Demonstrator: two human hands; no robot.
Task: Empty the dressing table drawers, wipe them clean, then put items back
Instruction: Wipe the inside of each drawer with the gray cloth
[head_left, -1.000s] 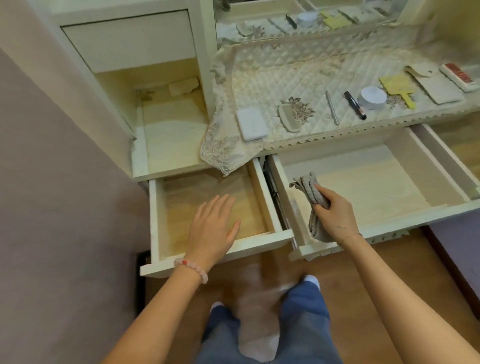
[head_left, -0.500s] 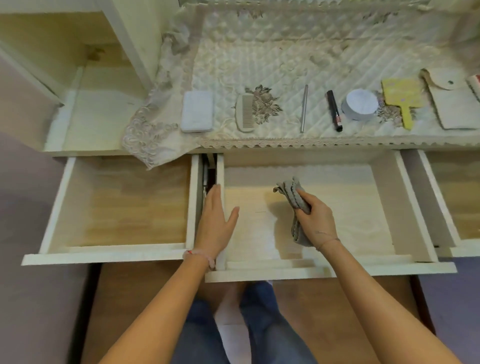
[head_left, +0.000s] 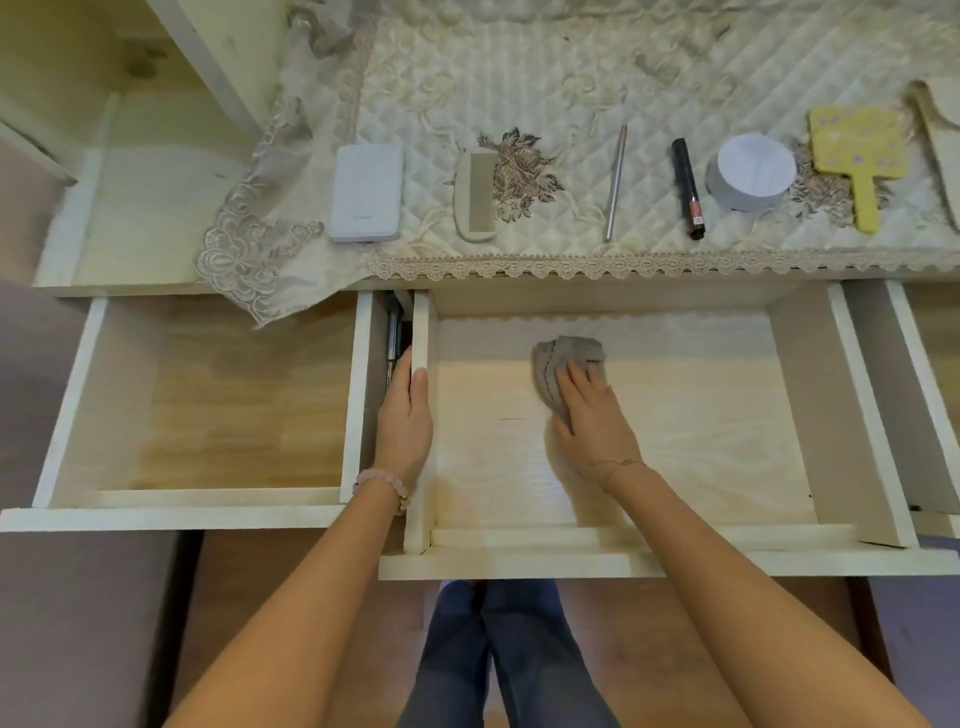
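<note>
Head view, cloth (head_left: 569, 364): lying at 12 o'clock of the right hand (head_left: 592, 421) in the middle drawer (head_left: 727, 441); soft, light.
Right fingers (head_left: 576, 379): pressing flat on the cloth.
Left hand (head_left: 405, 421): gripping the drawer wall at 9 o'clock.
Hold: palm over the folds.

The middle drawer (head_left: 675, 441) is pulled out and its floor is bare except for the grey cloth (head_left: 566, 364) under the right hand (head_left: 592, 421); to the right of that hand there is wide free room. The left hand (head_left: 405, 421) grips the left wall and fills the narrow gap beside the left drawer (head_left: 223, 405), whose floor is bare.
</note>
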